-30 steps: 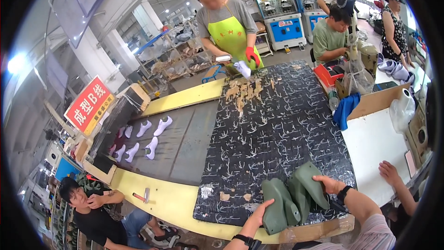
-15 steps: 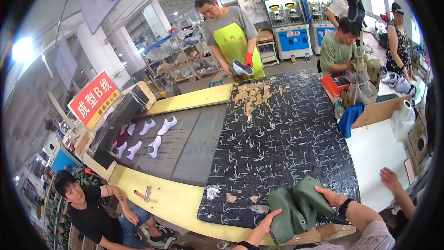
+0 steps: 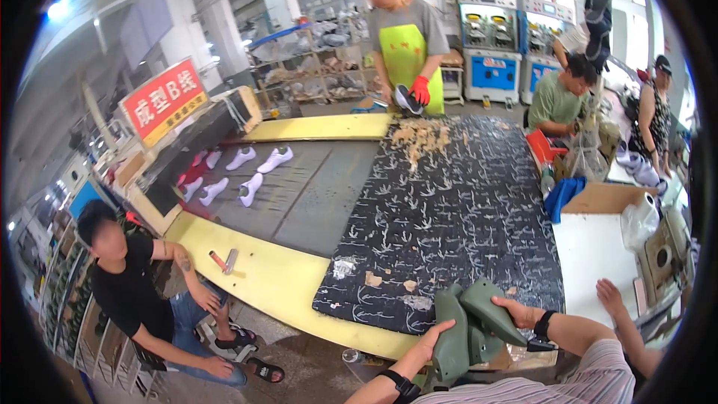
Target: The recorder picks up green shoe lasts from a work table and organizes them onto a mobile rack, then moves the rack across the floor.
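Several green shoe lasts (image 3: 450, 333) are clustered between my hands at the near edge of the dark-covered table. My left hand (image 3: 435, 338) grips the left side of the bunch, with its thumb laid along the outer last. From the right, my right hand (image 3: 520, 312) clasps another green last (image 3: 490, 308), which leans across the others. The lasts touch one another, and their undersides are partly hidden. Beneath and beyond them stretches the black patterned sheet (image 3: 441, 217), scuffed and marked with pale strokes.
Lilac shoes (image 3: 250, 189) stand on a grey conveyor (image 3: 321, 202) between yellow boards (image 3: 277, 292). An orange-handled tool (image 3: 223, 260) lies on the near board. A seated person (image 3: 123, 284) is at left; another in a yellow-green apron (image 3: 404, 60) holds a shoe. Someone's hand (image 3: 609, 295) shows at right.
My hands and the green lasts have come slightly closer to me, and the lasts are bunched tighter. The apron wearer's shoe is lower, near the table. My view has shifted.
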### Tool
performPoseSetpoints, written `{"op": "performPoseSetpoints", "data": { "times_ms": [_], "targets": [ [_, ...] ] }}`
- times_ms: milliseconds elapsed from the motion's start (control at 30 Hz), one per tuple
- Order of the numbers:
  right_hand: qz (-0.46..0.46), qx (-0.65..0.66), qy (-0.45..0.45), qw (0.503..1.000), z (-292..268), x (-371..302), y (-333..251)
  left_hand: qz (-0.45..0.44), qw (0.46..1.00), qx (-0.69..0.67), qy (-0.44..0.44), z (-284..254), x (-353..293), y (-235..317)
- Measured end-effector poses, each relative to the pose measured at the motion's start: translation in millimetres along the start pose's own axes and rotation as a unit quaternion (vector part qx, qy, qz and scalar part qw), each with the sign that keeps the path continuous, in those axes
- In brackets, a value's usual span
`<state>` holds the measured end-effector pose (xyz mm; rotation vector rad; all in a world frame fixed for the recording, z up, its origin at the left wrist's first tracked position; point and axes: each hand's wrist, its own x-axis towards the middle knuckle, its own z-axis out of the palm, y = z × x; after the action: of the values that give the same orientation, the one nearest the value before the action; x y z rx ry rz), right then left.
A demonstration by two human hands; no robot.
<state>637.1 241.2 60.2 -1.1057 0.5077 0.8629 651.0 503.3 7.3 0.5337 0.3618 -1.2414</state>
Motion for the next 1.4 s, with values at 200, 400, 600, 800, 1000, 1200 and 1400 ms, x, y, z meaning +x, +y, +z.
{"op": "performPoseSetpoints", "data": {
  "times_ms": [200,400,600,800,1000,1200,1400],
  "targets": [
    [-0.013,-0.028,-0.024,0.999,-5,2,24,0.07,0.994,0.004,0.087,10,-19,-51],
    [0.043,-0.047,-0.089,0.994,4,-29,39,0.172,0.973,-0.025,0.151,50,-48,-115],
    [0.14,-0.088,-0.167,0.972,39,-39,56,0.264,0.945,-0.066,0.183,67,-99,-181],
    [0.097,-0.212,-0.212,0.949,130,-58,76,0.409,0.874,-0.095,0.244,88,-180,-240],
    [0.086,-0.273,-0.302,0.91,244,-83,118,0.499,0.798,-0.099,0.324,94,-281,-309],
    [0.074,-0.386,-0.461,0.796,430,-165,190,0.64,0.639,-0.14,0.403,93,-403,-416],
    [-0.017,-0.452,-0.677,0.58,649,-288,253,0.792,0.389,-0.154,0.445,145,-559,-497]
  ]
}}
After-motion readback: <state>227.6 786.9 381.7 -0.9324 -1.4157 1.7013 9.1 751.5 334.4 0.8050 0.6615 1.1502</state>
